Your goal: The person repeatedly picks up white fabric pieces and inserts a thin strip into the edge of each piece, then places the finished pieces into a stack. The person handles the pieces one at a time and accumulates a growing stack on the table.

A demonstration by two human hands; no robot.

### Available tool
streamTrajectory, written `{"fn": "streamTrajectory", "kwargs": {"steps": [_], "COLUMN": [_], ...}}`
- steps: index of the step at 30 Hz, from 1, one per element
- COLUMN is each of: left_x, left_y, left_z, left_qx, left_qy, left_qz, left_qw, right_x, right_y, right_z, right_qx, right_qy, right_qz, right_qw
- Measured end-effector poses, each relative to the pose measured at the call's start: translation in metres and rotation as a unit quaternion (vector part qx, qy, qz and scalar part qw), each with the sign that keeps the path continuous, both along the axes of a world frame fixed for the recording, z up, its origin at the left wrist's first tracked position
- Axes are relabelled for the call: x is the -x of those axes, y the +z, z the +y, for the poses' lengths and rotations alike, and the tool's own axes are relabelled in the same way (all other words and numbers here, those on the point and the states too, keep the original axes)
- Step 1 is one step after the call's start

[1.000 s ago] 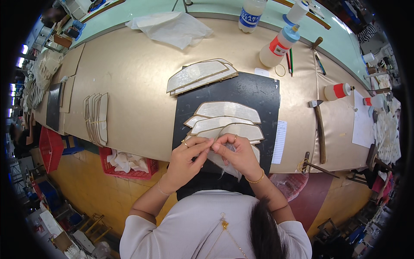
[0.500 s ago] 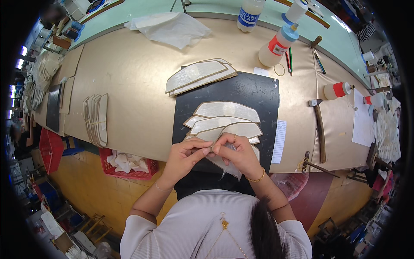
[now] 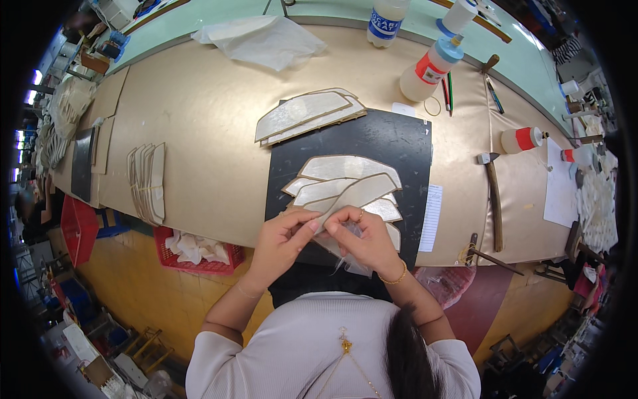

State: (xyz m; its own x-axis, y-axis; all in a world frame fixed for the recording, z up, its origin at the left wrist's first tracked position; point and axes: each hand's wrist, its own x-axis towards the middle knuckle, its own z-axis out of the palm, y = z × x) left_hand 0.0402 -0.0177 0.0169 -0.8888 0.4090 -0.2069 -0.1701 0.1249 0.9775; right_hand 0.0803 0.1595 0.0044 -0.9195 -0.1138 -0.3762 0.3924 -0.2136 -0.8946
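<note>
My left hand (image 3: 284, 238) and my right hand (image 3: 369, 241) meet at the near edge of a black board (image 3: 411, 149). Between them, both sets of fingers pinch the lower end of a flat whitish panel with a tan border (image 3: 372, 189), which slants up to the right. A crumpled strip of clear film (image 3: 353, 229) hangs from my right hand. Beneath the held panel, several similar panels (image 3: 345, 167) lie fanned over the board. Another stack of panels (image 3: 302, 114) rests at the board's far left corner.
A bundle of panels (image 3: 147, 183) lies to the left, and a white sheet (image 3: 266, 43) at the back. Glue-like bottles (image 3: 425, 73), pencils (image 3: 448, 93) and a hammer (image 3: 493, 199) are on the right. Red baskets (image 3: 236, 256) stand below the table edge.
The held panel has turned, its far end now pointing up and to the right, uncovering more of the panels below. Both hands stay in nearly the same place.
</note>
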Motion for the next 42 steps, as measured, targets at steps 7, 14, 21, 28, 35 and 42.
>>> {"fn": "streamTrajectory", "kwargs": {"steps": [7, 14, 21, 28, 35, 42], "left_x": [-0.005, -0.001, 0.002, 0.003, 0.007, 0.022], "left_y": [0.015, -0.001, 0.002, 0.007, 0.003, 0.015], "left_z": [0.009, 0.002, 0.000, 0.003, -0.003, -0.015], "left_qx": [0.131, -0.037, -0.029, -0.038, -0.075, -0.053], "left_qy": [-0.020, 0.048, 0.028, 0.000, 0.054, 0.030], "left_qz": [0.168, -0.060, -0.081, -0.009, -0.102, -0.103], "left_qw": [0.977, 0.996, 0.996, 0.999, 0.990, 0.993], "right_x": [0.000, 0.000, 0.000, 0.008, 0.001, -0.004], "right_y": [0.002, 0.000, 0.002, 0.010, 0.004, 0.013], "right_z": [-0.003, 0.000, 0.003, 0.004, 0.018, 0.069], "right_qx": [-0.044, -0.132, -0.026, 0.038, 0.067, 0.099], "right_qy": [-0.017, -0.022, -0.045, -0.005, -0.068, -0.139], "right_qz": [0.013, 0.112, 0.034, -0.012, 0.064, 0.051], "right_qw": [0.999, 0.985, 0.998, 0.999, 0.993, 0.984]}}
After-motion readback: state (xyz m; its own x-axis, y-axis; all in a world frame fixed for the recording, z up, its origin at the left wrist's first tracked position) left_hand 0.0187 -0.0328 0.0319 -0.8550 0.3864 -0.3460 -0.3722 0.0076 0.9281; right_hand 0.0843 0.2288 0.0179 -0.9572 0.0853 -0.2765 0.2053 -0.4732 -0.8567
